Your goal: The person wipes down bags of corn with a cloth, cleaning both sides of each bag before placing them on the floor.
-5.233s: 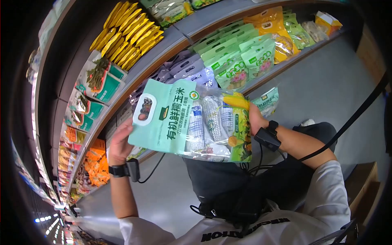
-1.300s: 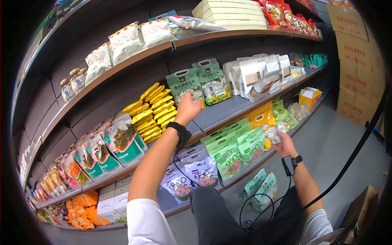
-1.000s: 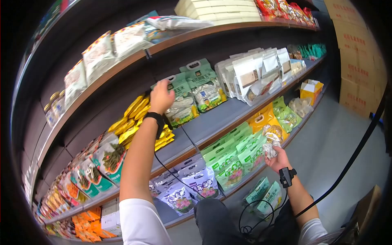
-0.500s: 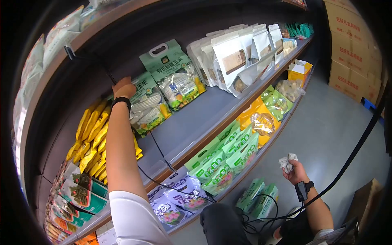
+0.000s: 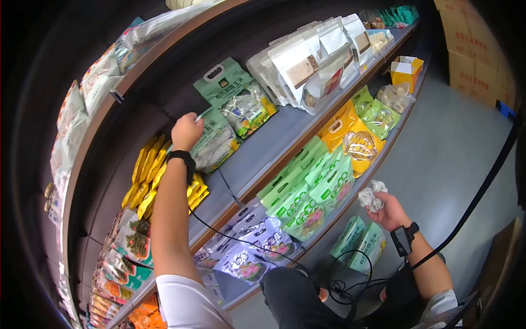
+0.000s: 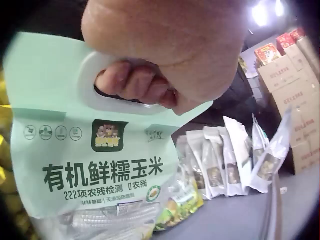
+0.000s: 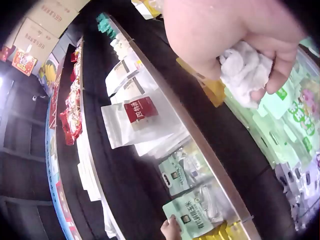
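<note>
My left hand (image 5: pixel 186 131) grips the cut-out handle of a pale green corn bag (image 5: pixel 215 143) standing on the grey middle shelf (image 5: pixel 257 159); in the left wrist view my fingers (image 6: pixel 131 83) curl through the handle of that corn bag (image 6: pixel 95 170). A second corn bag (image 5: pixel 236 100) stands just to its right. My right hand (image 5: pixel 386 211) is held low over the floor and clutches a crumpled white wad (image 5: pixel 371 196), which shows between the fingers in the right wrist view as the wad (image 7: pixel 246 70).
White pouches (image 5: pixel 307 60) fill the shelf to the right, yellow packs (image 5: pixel 148 175) to the left. Green bags (image 5: pixel 307 192) and purple bags (image 5: pixel 257 252) line the lower shelf. Two green packs (image 5: pixel 361 241) lie on the floor. Cardboard boxes (image 5: pixel 471 44) stand far right.
Five seconds ago both hands held the corn bag at chest height. It now stands on the shelf under my left hand; my right hand took a white wad from the lower shelf and drew back.
</note>
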Motion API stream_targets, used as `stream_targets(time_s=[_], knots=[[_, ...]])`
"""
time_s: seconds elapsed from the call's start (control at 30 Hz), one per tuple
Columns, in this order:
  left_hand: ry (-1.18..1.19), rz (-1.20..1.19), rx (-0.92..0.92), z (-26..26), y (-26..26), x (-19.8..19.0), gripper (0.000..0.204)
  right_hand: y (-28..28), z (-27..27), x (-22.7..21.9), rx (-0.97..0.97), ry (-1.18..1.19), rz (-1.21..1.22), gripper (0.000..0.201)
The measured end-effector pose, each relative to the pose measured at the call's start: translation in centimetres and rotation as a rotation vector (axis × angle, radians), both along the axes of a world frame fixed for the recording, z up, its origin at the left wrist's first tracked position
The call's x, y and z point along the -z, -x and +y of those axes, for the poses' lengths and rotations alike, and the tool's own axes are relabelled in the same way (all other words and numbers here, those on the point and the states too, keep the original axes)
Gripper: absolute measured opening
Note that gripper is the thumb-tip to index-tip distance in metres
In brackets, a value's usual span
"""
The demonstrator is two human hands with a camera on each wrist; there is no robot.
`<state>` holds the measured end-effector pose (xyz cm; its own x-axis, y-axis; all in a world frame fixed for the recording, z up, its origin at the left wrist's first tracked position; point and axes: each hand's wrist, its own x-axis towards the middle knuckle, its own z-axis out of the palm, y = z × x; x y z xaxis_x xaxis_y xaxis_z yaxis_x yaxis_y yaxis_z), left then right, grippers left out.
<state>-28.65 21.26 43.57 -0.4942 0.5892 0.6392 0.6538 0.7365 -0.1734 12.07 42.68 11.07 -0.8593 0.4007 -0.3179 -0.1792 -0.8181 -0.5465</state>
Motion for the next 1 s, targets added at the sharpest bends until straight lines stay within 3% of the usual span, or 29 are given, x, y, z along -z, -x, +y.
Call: stream_targets(time_s=[0.17, 0.33, 0.43, 0.5, 0.57, 0.67, 0.83, 0.9, 1.0], knots=[[-0.01, -0.017, 0.088, -1.6, -6.4, 2.2, 0.034, 0.0, -2.7, -0.5, -0.076, 0.065, 0.026, 0.024], [-0.08, -0.282, 0.13, -3.1, -9.6, 5.5, 0.039, 1.2, -5.0, -0.3, -0.161, 0.052, 0.109, 0.026], [-0.045, -0.209, 0.141, -3.4, -12.0, 5.6, 0.037, 3.0, -6.7, 0.0, -0.196, 0.008, 0.151, 0.029], [-0.001, -0.162, 0.117, -3.7, -14.3, 5.7, 0.036, 4.7, -8.5, 0.3, -0.165, 0.12, 0.241, 0.03], [-0.051, -0.217, 0.109, -4.5, -16.0, 6.5, 0.037, 6.1, -10.1, 0.2, -0.19, 0.094, 0.263, 0.032], [-0.114, -0.256, 0.159, -6.1, -18.8, 8.0, 0.034, 8.0, -12.4, -0.9, -0.327, 0.144, 0.419, 0.034], [-0.173, -0.3, 0.236, -7.7, -21.8, 8.0, 0.029, 13.2, -16.9, -5.5, -0.458, 0.187, 0.489, 0.036], [-0.208, -0.322, 0.227, -8.2, -21.6, 8.1, 0.029, 15.6, -18.6, -7.7, -0.404, 0.174, 0.621, 0.036], [-0.219, -0.332, 0.247, -8.8, -22.5, 7.7, 0.029, 18.3, -20.1, -11.9, -0.354, 0.186, 0.562, 0.039]])
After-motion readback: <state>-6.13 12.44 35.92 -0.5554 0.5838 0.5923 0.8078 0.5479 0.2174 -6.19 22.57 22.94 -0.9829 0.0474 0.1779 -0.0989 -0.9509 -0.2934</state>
